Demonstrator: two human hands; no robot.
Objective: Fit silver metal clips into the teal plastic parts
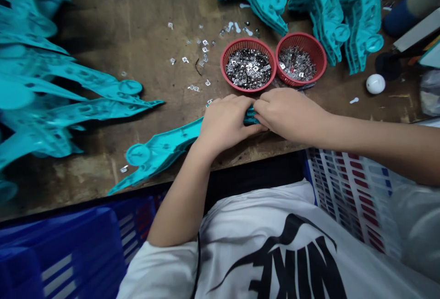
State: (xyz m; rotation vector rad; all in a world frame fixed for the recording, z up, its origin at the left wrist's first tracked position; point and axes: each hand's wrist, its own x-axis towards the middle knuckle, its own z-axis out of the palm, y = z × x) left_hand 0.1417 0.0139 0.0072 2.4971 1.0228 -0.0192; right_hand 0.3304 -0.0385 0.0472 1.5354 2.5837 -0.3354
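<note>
Gripping a teal plastic strip (161, 145): left hand (227, 122) and right hand (287, 113), fingers closed around it, just below a red basket (248, 42) of metal clips (247, 68).

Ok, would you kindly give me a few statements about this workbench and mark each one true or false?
1. The left hand and right hand both close over a teal plastic moulding. True.
2. Two red plastic baskets hold small metal clips. True.
3. The left hand grips a white ball. False: the white ball lies on the wooden bench, away from both hands.
4. Loose clips are scattered on the bench to the left of the baskets. True.
5. A blue crate stands on the bench. False: the blue crate sits below the bench edge, beside the person.
</note>
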